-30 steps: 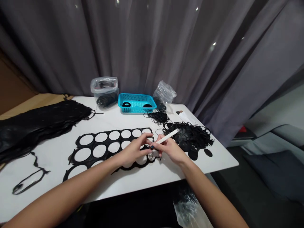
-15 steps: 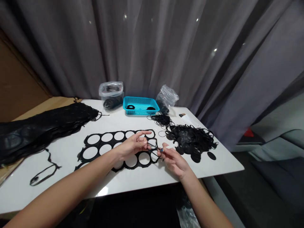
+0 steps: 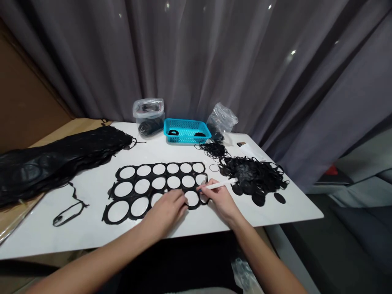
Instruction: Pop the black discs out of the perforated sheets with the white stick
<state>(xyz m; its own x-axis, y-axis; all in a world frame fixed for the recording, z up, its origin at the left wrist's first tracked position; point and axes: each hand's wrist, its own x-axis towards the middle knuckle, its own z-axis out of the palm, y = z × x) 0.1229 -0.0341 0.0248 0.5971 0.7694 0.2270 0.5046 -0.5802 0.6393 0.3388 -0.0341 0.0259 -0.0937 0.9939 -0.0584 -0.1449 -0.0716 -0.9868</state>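
A black sheet (image 3: 134,179) with rows of round cut-outs lies flat on the white table (image 3: 101,179). My left hand (image 3: 171,209) rests on its front row, fingers bent together; whether something is between the fingertips is hidden. At the sheet's right end, my right hand (image 3: 219,198) is closed around a white pen-like tool (image 3: 219,185), whose blue tip is near the sheet's edge. To the right lies a heap of black rings and discs (image 3: 254,175). A smaller tangle of thin black rings (image 3: 216,150) sits behind.
Along the back stand a clear tub (image 3: 149,118), a turquoise basket (image 3: 187,131) with black pieces and a clear plastic bag (image 3: 222,118). A large black bundle (image 3: 61,159) covers the left side. A black loop (image 3: 69,214) lies front left.
Both hands have come down onto the sheet, the left moving toward the front edge. The dark strip held between them no longer shows there. The camera view has shifted slightly.
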